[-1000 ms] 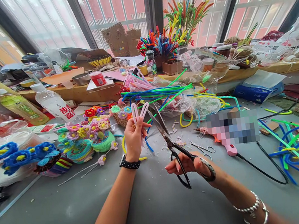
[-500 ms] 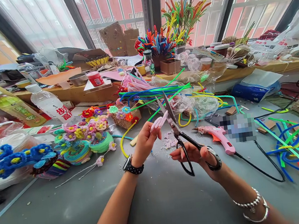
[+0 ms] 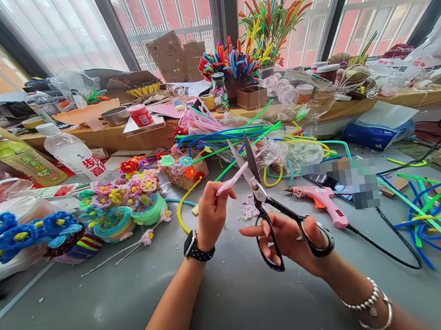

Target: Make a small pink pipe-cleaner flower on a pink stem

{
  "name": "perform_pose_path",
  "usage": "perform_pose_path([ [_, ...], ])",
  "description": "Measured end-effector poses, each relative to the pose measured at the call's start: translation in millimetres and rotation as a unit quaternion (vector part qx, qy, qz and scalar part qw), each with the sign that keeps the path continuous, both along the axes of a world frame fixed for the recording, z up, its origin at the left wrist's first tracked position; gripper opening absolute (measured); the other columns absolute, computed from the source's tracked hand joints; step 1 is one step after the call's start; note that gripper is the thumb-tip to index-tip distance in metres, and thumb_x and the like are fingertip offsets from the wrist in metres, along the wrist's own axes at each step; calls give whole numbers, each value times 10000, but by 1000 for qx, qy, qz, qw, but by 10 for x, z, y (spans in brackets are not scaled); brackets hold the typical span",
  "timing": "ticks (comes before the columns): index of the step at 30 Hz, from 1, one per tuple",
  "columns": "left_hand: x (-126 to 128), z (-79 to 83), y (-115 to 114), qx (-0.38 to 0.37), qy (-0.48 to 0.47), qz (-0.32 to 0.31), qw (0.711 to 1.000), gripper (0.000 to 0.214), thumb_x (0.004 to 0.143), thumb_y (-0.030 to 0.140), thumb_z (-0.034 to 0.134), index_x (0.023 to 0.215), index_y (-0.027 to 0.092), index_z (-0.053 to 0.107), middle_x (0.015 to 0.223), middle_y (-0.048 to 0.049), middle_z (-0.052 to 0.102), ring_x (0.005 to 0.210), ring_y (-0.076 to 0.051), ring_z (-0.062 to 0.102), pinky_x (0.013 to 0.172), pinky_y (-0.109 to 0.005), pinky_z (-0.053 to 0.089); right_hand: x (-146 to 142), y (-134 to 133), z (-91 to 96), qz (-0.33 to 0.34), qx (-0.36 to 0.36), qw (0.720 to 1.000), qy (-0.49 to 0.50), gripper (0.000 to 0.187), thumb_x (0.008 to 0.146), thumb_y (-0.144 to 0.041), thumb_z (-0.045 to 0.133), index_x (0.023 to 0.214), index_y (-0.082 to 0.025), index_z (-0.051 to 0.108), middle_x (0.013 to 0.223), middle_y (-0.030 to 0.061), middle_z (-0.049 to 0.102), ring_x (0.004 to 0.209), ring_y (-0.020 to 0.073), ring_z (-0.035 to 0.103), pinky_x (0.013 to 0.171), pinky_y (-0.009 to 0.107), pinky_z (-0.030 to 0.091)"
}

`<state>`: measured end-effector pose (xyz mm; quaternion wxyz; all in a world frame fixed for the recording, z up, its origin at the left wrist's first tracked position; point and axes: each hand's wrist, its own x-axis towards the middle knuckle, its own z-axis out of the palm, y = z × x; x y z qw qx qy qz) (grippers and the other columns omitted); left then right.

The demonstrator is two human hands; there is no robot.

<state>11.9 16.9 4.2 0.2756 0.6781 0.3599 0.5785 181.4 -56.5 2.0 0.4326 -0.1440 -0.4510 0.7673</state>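
Observation:
Between the closed fingers of my left hand (image 3: 212,209) is a pale pink pipe cleaner (image 3: 232,179), its free end pointing up and right. My right hand (image 3: 293,236) has its thumb and fingers through the black handles of a pair of scissors (image 3: 259,195). The blades are spread, and the tip of the pipe cleaner reaches the left blade. Below the blades, a small heap of pale pink fluff clippings (image 3: 250,208) lies on the grey table (image 3: 237,302).
Right of the scissors lie a pink glue gun (image 3: 323,200) and a phone (image 3: 329,183). Coloured pipe cleaners (image 3: 440,218) spread at far right. On the left stand fuzzy flower pots (image 3: 149,208) and bottles (image 3: 72,151). Bundled green and blue stems (image 3: 229,137) lie behind.
My left hand has turned, and the pipe cleaner now shows as one straight strand rather than a looped bunch. The scissors have shifted slightly, with their blades a little further apart.

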Motion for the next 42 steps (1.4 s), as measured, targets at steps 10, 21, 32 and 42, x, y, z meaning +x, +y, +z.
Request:
perform_pose_path([
  [10,44,-7,-56,45,-33,-10,998,45,830,190,441,789,202,426,660,27,562,544,-79,442,538,-210,344,12,-16,56,37,48,998,-27,877,486,-836,364,1064,-187,487,1244,193,438,867,237,486,654,333,363],
  [21,51,14,-82,-42,11,-44,998,135,834,311,413,764,197,430,622,18,530,518,-87,420,520,-218,344,93,1,95,-13,57,996,-65,501,640,-632,507,845,-175,513,1101,153,568,866,240,562,728,362,386],
  [32,72,15,-65,-69,18,-82,994,170,841,322,392,734,191,388,582,37,470,516,-82,401,533,-216,341,82,12,76,-70,65,994,-62,445,650,-586,517,740,-151,492,594,24,554,455,116,490,446,242,382],
  [42,71,22,-63,-71,28,-76,994,178,840,328,393,730,189,394,584,31,482,511,-83,400,519,-215,333,78,-4,21,-94,82,988,-95,398,669,-547,530,685,-152,486,491,-20,480,368,78,411,358,205,334],
])
